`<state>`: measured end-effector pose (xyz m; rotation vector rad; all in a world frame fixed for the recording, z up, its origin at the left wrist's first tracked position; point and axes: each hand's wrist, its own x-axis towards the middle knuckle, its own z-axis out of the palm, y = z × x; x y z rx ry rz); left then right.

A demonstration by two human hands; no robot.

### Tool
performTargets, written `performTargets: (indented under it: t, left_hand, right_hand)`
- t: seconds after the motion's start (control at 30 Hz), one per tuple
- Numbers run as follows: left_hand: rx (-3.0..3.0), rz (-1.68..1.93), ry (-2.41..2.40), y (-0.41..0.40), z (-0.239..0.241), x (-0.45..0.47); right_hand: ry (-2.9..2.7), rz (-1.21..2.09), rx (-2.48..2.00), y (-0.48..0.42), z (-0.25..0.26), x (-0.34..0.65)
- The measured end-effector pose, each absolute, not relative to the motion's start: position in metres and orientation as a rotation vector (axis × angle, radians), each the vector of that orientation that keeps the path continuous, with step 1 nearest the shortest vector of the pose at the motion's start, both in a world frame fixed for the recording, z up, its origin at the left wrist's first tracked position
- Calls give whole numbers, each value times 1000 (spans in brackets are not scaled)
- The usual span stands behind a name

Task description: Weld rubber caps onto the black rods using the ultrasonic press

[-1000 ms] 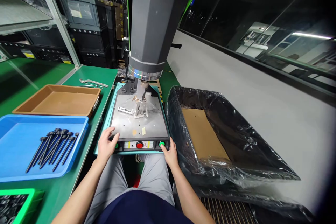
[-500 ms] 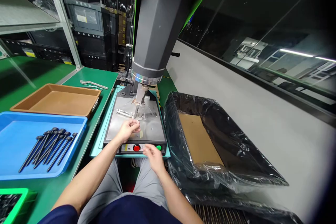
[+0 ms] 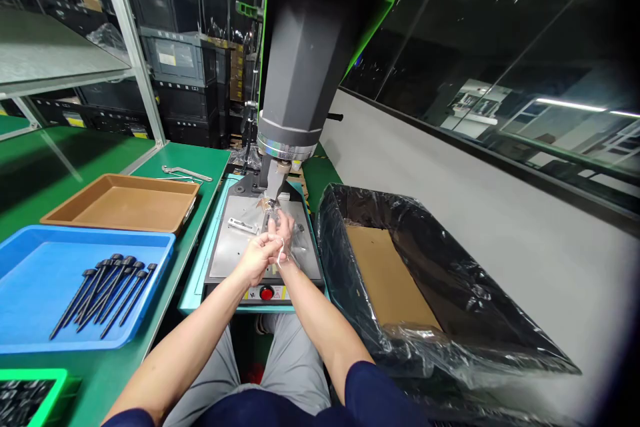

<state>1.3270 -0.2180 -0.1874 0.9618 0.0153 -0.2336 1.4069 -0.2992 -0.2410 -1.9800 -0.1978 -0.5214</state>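
Observation:
My left hand is closed in a pinch on a thin white strand, which hangs in front of my right wrist. Just beyond it, my right hand reaches under the metal tip of the press machine. Its fingers are stretched out and look apart, close to a small fixture partly hidden by the hands. Both hands are over the grey metal base plate. A slotted metal bracket lies to their left. On the base's front face is a red button.
To the left, a blue tray holds several black long-stemmed parts, with a brown tray behind it. A wrench lies farther back. A green bin is at front left. A plastic-lined box with cardboard stands right.
My right hand has moved up and forward from beside the green button to under the machine's tip. My left hand has shifted slightly right and lower, and the view has tilted up.

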Motion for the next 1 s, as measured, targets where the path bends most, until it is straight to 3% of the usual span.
performTargets:
  t: [0.1, 0.3, 0.6, 0.83, 1.0]
  left_hand:
    - [979, -224, 12, -214, -182, 1331]
    - [956, -156, 19, -207, -179, 1343]
    - [957, -54, -21, -193, -176, 1358]
    - [1051, -37, 71, -180, -197, 1357]
    - [1205, -155, 238, -165, -227, 1342]
  right_hand:
    - [-43, -759, -1997, -303, -229, 1436]
    - [-158, -547, -2099, -308, -211, 1468]
    - [-115, -625, -1954, -313, -202, 1443]
    - [-95, -144, -1608, -334, -245, 1335]
    - [-197, 5, -1491, -340, -235, 1275]
